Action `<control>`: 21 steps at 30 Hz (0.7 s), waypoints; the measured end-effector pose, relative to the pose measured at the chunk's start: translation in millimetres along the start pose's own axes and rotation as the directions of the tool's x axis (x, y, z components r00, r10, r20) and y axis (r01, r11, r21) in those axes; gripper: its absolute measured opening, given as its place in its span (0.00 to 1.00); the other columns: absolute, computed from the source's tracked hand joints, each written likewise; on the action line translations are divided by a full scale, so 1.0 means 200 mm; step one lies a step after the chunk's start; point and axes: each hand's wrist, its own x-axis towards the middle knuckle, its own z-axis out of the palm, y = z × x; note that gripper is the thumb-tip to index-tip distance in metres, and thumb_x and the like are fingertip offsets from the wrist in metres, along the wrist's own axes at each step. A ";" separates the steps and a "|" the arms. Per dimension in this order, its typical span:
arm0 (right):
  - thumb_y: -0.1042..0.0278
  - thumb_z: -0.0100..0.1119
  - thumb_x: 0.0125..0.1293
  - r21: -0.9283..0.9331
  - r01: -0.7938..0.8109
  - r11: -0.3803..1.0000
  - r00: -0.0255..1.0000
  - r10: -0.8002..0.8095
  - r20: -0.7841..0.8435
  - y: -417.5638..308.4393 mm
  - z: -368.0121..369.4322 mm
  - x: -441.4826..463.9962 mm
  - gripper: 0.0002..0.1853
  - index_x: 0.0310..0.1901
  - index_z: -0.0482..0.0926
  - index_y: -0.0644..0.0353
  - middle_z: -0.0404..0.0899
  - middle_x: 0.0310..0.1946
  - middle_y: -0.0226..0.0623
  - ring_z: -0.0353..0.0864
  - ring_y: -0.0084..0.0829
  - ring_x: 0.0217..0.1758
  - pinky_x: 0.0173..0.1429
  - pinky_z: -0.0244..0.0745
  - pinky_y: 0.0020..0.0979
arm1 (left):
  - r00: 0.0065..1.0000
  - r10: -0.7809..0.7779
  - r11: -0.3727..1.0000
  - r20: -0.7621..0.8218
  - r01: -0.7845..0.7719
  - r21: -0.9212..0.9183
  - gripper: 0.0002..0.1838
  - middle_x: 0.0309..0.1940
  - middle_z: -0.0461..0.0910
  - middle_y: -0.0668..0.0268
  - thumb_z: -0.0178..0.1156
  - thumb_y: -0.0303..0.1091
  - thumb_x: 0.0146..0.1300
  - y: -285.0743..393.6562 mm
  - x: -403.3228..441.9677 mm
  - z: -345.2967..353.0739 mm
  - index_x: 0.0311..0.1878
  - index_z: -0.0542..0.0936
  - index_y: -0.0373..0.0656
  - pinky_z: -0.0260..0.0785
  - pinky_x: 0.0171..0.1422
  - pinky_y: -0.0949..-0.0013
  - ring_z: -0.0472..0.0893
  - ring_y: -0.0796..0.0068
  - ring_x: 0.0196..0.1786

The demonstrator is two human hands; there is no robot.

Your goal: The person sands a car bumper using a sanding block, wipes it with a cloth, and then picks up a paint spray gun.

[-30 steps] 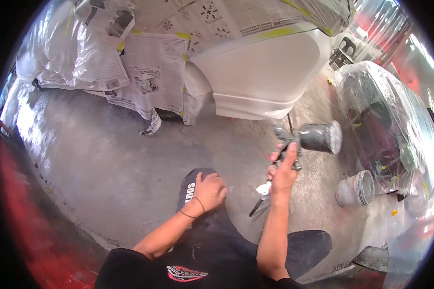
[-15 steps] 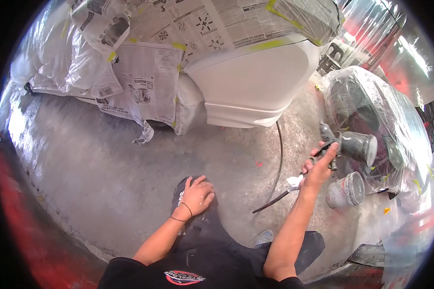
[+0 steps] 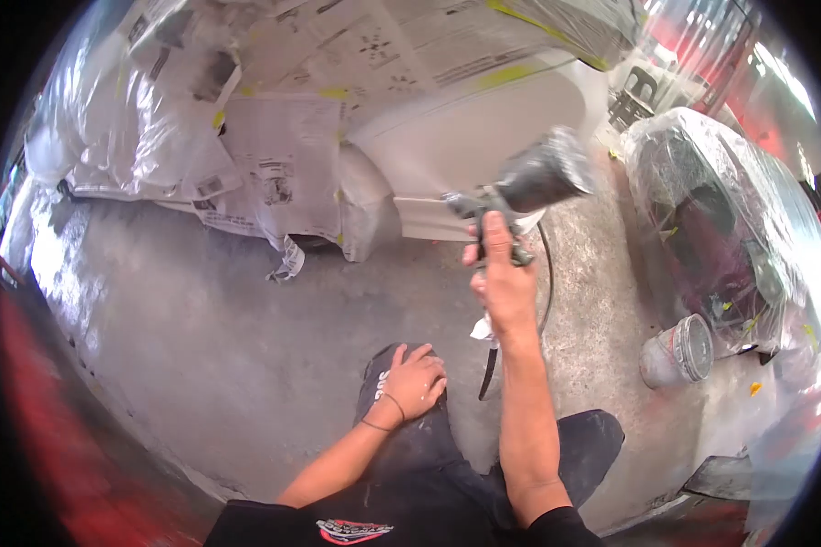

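Note:
My right hand (image 3: 505,287) is wrapped round the handle of a paint spray gun (image 3: 479,202), raised in front of the white car panel (image 3: 429,155). The gun's dark cup (image 3: 545,171) tilts up to the right, and its nozzle end points left. A white wad (image 3: 482,329) sits below the grip, where a black hose (image 3: 488,372) hangs down. My left hand (image 3: 417,378) lies on my knee, fingers stretched out, holding nothing. Newspaper (image 3: 283,173) and tape mask the car around the panel. The gun is slightly blurred.
A plastic-wrapped car part (image 3: 721,228) stands on the right. Beside it is a paint-stained bucket (image 3: 677,351). The hose runs over the concrete floor (image 3: 246,365). Clear plastic sheeting (image 3: 119,128) covers the car at the left. A dark trim piece (image 3: 725,479) lies at lower right.
My right hand has swung left with the spray gun, from near the wrapped part to in front of the white panel. My left hand stays on the knee; the view has shifted slightly.

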 end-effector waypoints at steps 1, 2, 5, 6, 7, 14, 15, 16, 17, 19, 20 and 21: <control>0.37 0.65 0.83 -0.016 -0.004 1.000 0.998 0.005 0.062 0.01 -0.04 0.02 0.28 0.44 0.88 0.60 0.80 0.26 0.23 0.71 0.16 0.22 0.28 0.66 0.25 | 1.000 0.000 1.000 -0.005 0.000 0.021 0.10 0.64 0.88 0.70 0.65 0.44 0.75 0.04 0.00 -0.01 0.49 0.91 0.53 0.49 0.88 0.29 0.72 0.54 0.84; 0.37 0.65 0.82 -0.022 -0.014 1.000 0.998 0.016 0.068 0.00 -0.10 0.05 0.28 0.44 0.88 0.60 0.80 0.26 0.23 0.71 0.17 0.22 0.28 0.66 0.26 | 1.000 -0.004 0.999 -0.009 0.004 0.040 0.10 0.64 0.88 0.70 0.65 0.43 0.75 0.09 -0.02 -0.02 0.48 0.91 0.52 0.49 0.88 0.29 0.72 0.54 0.84; 0.36 0.66 0.81 -0.059 -0.077 0.995 0.993 0.082 0.081 -0.13 -0.30 0.18 0.28 0.43 0.88 0.59 0.79 0.25 0.22 0.71 0.15 0.22 0.26 0.64 0.24 | 0.992 -0.080 0.993 -0.094 0.088 0.081 0.10 0.62 0.88 0.70 0.68 0.45 0.72 0.27 -0.10 -0.12 0.48 0.91 0.52 0.47 0.89 0.29 0.72 0.55 0.83; 0.35 0.66 0.81 -0.047 -0.094 0.994 0.994 0.097 0.058 -0.21 -0.38 0.24 0.28 0.44 0.88 0.58 0.79 0.24 0.22 0.70 0.15 0.21 0.25 0.63 0.24 | 0.987 -0.116 0.988 -0.110 0.126 0.089 0.11 0.62 0.88 0.71 0.68 0.45 0.72 0.34 -0.11 -0.17 0.48 0.92 0.52 0.47 0.89 0.29 0.71 0.55 0.84; 0.35 0.65 0.81 -0.036 -0.113 0.993 0.993 0.114 0.035 -0.32 -0.47 0.29 0.28 0.45 0.87 0.58 0.78 0.24 0.22 0.69 0.14 0.20 0.24 0.61 0.23 | 0.985 -0.151 0.980 -0.085 0.160 0.114 0.12 0.62 0.88 0.71 0.69 0.47 0.71 0.41 -0.09 -0.23 0.48 0.92 0.53 0.47 0.90 0.29 0.71 0.55 0.84; 0.35 0.62 0.83 0.158 -0.120 0.980 0.943 0.162 -0.291 -1.02 -1.06 0.64 0.27 0.49 0.85 0.56 0.75 0.25 0.22 0.63 0.14 0.15 0.18 0.53 0.24 | 0.882 -0.447 0.889 0.150 0.419 0.187 0.18 0.62 0.90 0.69 0.67 0.54 0.70 0.72 0.00 -0.60 0.49 0.94 0.53 0.45 0.91 0.30 0.71 0.57 0.84; 0.35 0.62 0.83 0.182 -0.106 0.977 0.925 0.164 -0.342 -1.08 -1.12 0.68 0.27 0.48 0.85 0.57 0.76 0.26 0.22 0.63 0.14 0.16 0.19 0.53 0.24 | 0.844 -0.496 0.868 0.207 0.470 0.162 0.19 0.62 0.90 0.68 0.65 0.55 0.71 0.73 0.02 -0.66 0.50 0.94 0.53 0.44 0.91 0.30 0.72 0.57 0.84; 0.36 0.62 0.84 0.205 -0.091 0.974 0.905 0.167 -0.392 -1.15 -1.16 0.72 0.27 0.48 0.85 0.57 0.76 0.26 0.23 0.63 0.15 0.16 0.19 0.53 0.24 | 0.800 -0.539 0.842 0.263 0.521 0.140 0.20 0.63 0.90 0.67 0.64 0.56 0.72 0.74 0.03 -0.70 0.52 0.94 0.53 0.43 0.91 0.30 0.72 0.58 0.84; 0.37 0.61 0.84 0.183 -0.071 0.981 0.883 0.147 -0.446 -1.23 -1.16 0.73 0.27 0.48 0.84 0.58 0.77 0.27 0.24 0.63 0.16 0.17 0.20 0.54 0.24 | 0.762 -0.576 0.811 0.295 0.578 0.092 0.22 0.62 0.91 0.69 0.63 0.58 0.73 0.73 0.01 -0.72 0.54 0.94 0.55 0.42 0.92 0.31 0.72 0.58 0.84; 0.36 0.61 0.83 0.134 -0.060 0.989 0.880 0.116 -0.461 -1.26 -1.19 0.75 0.27 0.49 0.85 0.58 0.78 0.27 0.25 0.64 0.16 0.18 0.21 0.55 0.25 | 0.697 -0.622 0.745 0.356 0.667 -0.005 0.22 0.60 0.92 0.66 0.63 0.58 0.75 0.78 -0.02 -0.77 0.55 0.94 0.54 0.48 0.91 0.32 0.73 0.58 0.84; 0.35 0.61 0.83 0.111 -0.051 0.993 0.879 0.098 -0.467 -1.30 -1.21 0.74 0.28 0.49 0.86 0.58 0.79 0.27 0.26 0.65 0.17 0.18 0.22 0.56 0.25 | 0.665 -0.639 0.705 0.385 0.707 -0.051 0.22 0.60 0.92 0.64 0.63 0.57 0.75 0.78 -0.05 -0.77 0.56 0.94 0.53 0.50 0.90 0.32 0.73 0.58 0.84; 0.35 0.61 0.83 0.141 -0.175 0.974 0.903 0.216 -0.371 -1.39 -1.22 0.70 0.28 0.48 0.87 0.58 0.81 0.28 0.26 0.66 0.17 0.19 0.23 0.58 0.25 | 0.536 -0.678 0.431 0.504 0.844 -0.319 0.22 0.61 0.92 0.60 0.64 0.55 0.76 0.72 -0.14 -0.71 0.58 0.93 0.50 0.62 0.87 0.40 0.78 0.62 0.81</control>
